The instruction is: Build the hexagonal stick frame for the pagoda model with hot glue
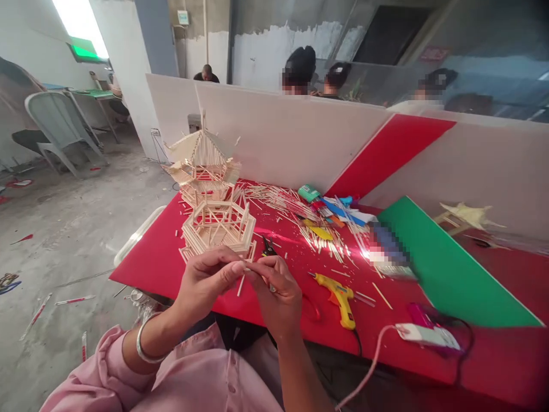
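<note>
While the left hand [210, 280] and right hand [277, 289] meet above the near edge of the red tabletop [148, 262], I see both sets of fingertips pinched on a thin, pale wooden stick [241, 285]. Just beyond stands a six-sided, open-topped wooden-stick frame [198, 239]; a yellow glue gun [342, 296] lies near that edge.

Upper-left window [78, 18] glare

"What's the hexagonal frame [214, 236] made of?"
"Thin wooden sticks, by the look: pale, matt, bare. The held stick [241, 286] matches."
"And the desk [146, 263]?"
"Smooth red, glossy enough to catch a white glare."
"The glue gun [337, 292]?"
"Smooth yellow plastic."
"Any metal?"
"The bangle [139, 342], polished and silvery. The sleeve [98, 360] is soft pink cloth, matt."
"Floor [86, 217]?"
"Rough grey concrete."
</note>
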`<state>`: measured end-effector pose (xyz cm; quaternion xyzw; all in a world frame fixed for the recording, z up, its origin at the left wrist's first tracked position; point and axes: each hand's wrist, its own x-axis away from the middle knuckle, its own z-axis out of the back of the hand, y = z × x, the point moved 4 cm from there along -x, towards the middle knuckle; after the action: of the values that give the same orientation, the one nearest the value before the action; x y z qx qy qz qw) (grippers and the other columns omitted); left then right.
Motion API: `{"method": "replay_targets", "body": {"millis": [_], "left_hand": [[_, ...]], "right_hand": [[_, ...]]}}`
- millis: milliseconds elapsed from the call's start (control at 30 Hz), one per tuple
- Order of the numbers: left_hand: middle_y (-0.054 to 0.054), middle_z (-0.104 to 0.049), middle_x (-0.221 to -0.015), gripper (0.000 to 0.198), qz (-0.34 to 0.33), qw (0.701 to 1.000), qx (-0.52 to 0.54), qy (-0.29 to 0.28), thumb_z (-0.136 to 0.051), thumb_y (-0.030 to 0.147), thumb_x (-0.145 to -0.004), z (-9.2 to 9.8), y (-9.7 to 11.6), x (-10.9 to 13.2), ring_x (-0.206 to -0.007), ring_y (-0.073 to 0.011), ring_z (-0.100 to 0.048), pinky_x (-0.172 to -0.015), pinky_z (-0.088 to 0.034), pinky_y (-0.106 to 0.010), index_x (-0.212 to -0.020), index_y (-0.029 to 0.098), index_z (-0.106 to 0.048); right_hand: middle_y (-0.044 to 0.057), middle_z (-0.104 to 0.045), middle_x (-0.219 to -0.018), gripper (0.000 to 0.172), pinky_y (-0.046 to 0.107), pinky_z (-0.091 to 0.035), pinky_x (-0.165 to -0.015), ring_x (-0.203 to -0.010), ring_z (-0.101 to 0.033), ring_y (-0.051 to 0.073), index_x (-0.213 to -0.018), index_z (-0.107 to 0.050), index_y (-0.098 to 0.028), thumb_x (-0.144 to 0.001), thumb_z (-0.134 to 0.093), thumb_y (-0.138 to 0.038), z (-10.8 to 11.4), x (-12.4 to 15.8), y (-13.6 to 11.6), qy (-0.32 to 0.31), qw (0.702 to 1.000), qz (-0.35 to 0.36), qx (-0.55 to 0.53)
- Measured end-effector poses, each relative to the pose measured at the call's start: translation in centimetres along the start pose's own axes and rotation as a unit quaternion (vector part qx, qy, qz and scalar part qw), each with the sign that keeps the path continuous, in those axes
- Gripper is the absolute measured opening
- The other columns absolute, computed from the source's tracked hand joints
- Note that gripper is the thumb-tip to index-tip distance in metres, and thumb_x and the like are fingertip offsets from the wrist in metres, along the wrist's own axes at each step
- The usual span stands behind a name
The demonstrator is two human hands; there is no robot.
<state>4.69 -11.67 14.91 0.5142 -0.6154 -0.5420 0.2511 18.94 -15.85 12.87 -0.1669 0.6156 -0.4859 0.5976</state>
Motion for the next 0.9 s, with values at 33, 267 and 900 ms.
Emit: {"method": "replay_targets", "body": {"millis": [33, 267, 900], "left_hand": [[0.0, -0.058, -0.061, 0.02, 0.034, 0.999, 0.028, -0.006, -0.073, 0.032, -0.084, -0.5, -0.9, 0.3, -0.051, -0.0066, -0.047, -0.044, -0.036, -0.017, -0.073, 0.016, -0.074], [-0.005, -0.067, -0.064, 0.022, 0.193, 0.965, 0.168, -0.051, -0.078, 0.035, -0.077, -3.8, -5.4, 1.9, -0.05, -0.0082, -0.053, -0.043, -0.037, -0.017, -0.085, 0.014, -0.08], [-0.003, -0.064, -0.055, 0.019, 0.117, 0.993, 0.004, -0.009, -0.081, 0.032, -0.077, -2.0, -6.8, 1.7, -0.045, -0.0085, -0.056, -0.044, -0.046, -0.019, -0.074, 0.013, -0.078]], "right_hand": [[0.0, -0.062, -0.085, 0.018, 0.025, -0.05, -0.065, -0.078, -0.06, 0.013, -0.099, -0.077, -0.032, -0.088, -0.069, -0.021, 0.7, 0.6, 0.2, 0.007, 1.0, -0.004, 0.007], [0.0, -0.06, -0.084, 0.019, 0.024, -0.05, -0.064, -0.074, -0.059, 0.012, -0.1, -0.077, -0.031, -0.088, -0.068, -0.018, 4.9, 4.4, 1.3, 0.066, 0.995, -0.019, 0.078], [0.002, -0.068, -0.088, 0.011, 0.026, -0.052, -0.077, -0.084, -0.064, 0.014, -0.093, -0.079, -0.03, -0.087, -0.07, -0.028, 5.1, 5.0, 4.2, 0.008, 0.992, -0.123, -0.005]]}}
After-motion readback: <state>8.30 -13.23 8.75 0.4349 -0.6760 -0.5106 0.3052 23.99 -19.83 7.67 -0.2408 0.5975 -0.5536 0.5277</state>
